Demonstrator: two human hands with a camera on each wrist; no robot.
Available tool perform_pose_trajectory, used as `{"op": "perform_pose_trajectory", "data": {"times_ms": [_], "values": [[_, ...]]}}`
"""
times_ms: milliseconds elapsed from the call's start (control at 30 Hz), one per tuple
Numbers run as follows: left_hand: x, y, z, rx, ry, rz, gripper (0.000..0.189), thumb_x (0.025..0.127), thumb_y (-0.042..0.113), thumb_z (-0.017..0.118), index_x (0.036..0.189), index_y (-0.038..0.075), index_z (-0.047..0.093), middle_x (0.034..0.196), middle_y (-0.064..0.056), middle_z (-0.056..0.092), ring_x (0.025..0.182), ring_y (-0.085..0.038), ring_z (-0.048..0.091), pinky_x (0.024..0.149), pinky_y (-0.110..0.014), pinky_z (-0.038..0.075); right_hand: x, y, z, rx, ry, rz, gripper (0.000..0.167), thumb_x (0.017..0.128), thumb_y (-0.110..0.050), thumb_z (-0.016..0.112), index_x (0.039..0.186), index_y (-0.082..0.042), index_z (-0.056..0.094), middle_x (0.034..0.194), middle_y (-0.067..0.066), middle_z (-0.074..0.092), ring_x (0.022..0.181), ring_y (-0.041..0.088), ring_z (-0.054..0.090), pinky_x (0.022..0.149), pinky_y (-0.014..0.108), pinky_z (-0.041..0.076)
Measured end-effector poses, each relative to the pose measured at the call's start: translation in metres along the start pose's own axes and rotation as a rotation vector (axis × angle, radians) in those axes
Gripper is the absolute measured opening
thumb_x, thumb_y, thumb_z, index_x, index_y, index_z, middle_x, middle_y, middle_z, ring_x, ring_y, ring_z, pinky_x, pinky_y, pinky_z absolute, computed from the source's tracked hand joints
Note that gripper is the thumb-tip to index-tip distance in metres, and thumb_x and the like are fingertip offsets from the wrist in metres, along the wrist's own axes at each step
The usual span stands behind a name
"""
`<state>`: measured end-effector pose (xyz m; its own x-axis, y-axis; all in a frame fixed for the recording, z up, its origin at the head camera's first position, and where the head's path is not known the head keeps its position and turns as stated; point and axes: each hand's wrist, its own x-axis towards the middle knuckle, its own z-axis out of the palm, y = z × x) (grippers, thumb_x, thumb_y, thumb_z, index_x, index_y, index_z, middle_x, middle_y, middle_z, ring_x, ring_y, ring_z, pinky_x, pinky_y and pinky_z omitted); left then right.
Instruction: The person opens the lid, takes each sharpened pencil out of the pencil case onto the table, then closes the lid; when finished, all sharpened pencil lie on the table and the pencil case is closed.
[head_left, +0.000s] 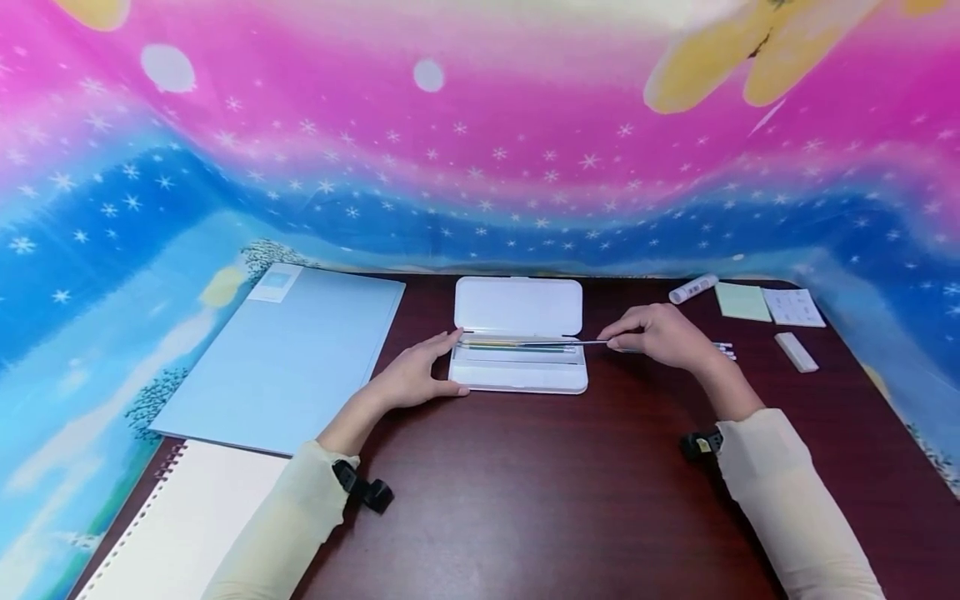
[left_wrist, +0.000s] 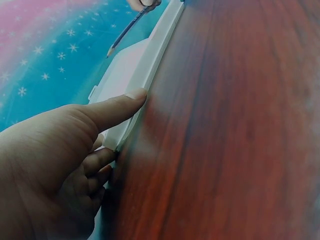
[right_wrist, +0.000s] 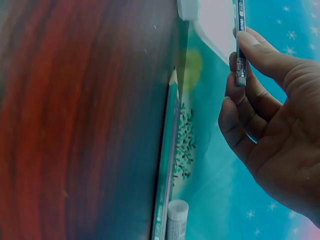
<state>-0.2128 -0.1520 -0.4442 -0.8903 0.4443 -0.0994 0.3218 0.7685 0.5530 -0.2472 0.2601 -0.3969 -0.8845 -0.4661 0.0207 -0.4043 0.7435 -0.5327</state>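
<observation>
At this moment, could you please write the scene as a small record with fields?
Left hand: holds left end of the pencil case
Right hand: pinches a pencil near its blunt end
Pencil case: lid open, other pencils inside
Right of case: white tube, two paper squares, white eraser, loose pencils
Left of case: blue folder, spiral notebook

a blue folder lies by a spiral notebook

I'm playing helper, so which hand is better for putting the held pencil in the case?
Probably the right hand: it pinches the pencil, tip over the case. The left hand holds the case's edge.
</observation>
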Motion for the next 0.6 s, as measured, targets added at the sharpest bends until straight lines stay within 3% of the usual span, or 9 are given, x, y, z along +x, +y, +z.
{"op": "perform_pose_trajectory", "data": {"times_ms": [400,600], "values": [[-0.001,0.001,-0.001,-0.003,0.001,-0.003,0.098,0.087,0.049,0.077,0.163,0.020,0.022,0.167,-0.014,0.028,0.155,-0.034,0.027,0.122,-0.055,0.030,-0.022,0.017,-0.021,-0.064,0.057,0.073,0.018,0.098,-0.026,0.068,0.110,-0.027,0.081,0.101,0.001,0.075,0.091,0.018,0.064,0.079,0.037,0.051],[-0.001,0.000,-0.001,-0.004,0.003,-0.002,0.098,0.087,0.048,0.078,0.163,0.020,0.023,0.167,-0.015,0.029,0.154,-0.035,0.028,0.122,-0.055,0.030,-0.040,0.031,-0.032,-0.034,0.058,0.128,0.021,0.101,-0.029,0.064,0.114,-0.023,0.080,0.115,0.011,0.074,0.108,0.030,0.066,0.088,0.049,0.053]]}}
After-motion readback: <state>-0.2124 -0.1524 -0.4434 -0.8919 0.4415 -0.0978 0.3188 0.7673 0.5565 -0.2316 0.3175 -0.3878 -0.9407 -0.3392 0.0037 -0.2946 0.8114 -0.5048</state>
